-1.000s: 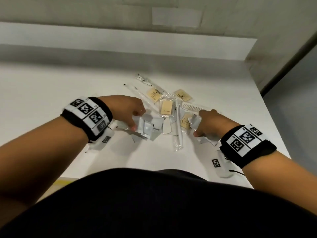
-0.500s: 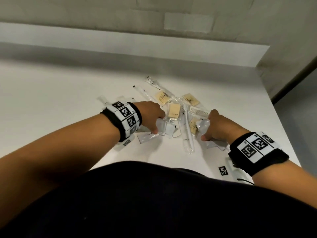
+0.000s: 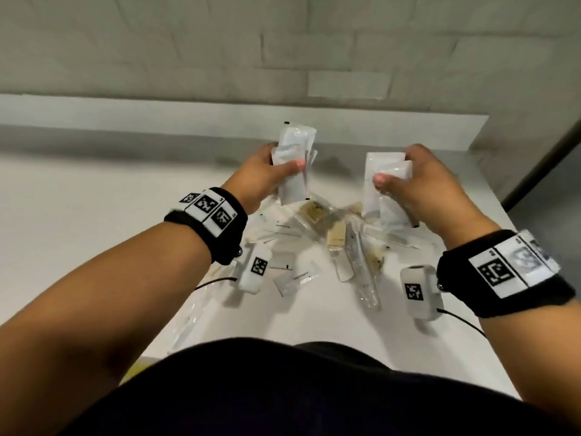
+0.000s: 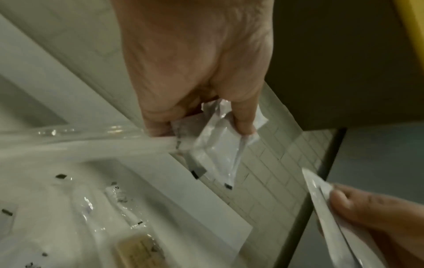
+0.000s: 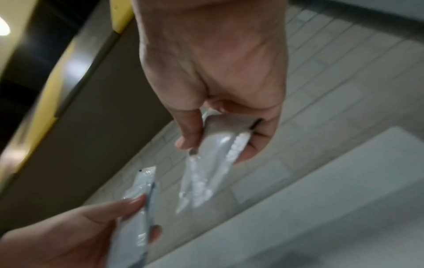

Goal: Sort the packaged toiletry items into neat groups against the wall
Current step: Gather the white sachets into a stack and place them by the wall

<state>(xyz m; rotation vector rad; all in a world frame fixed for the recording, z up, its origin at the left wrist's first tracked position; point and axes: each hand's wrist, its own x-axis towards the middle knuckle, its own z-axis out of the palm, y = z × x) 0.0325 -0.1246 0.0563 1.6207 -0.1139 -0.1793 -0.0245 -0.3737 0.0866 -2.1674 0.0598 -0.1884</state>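
Both hands are raised over the bench, the left hand pinching a few white sachets and the right hand pinching another small bunch, all held long axis upright. The wall lies straight ahead beyond both, roughly equally near. No containers are in view; the remaining packets lie loose below the hands.
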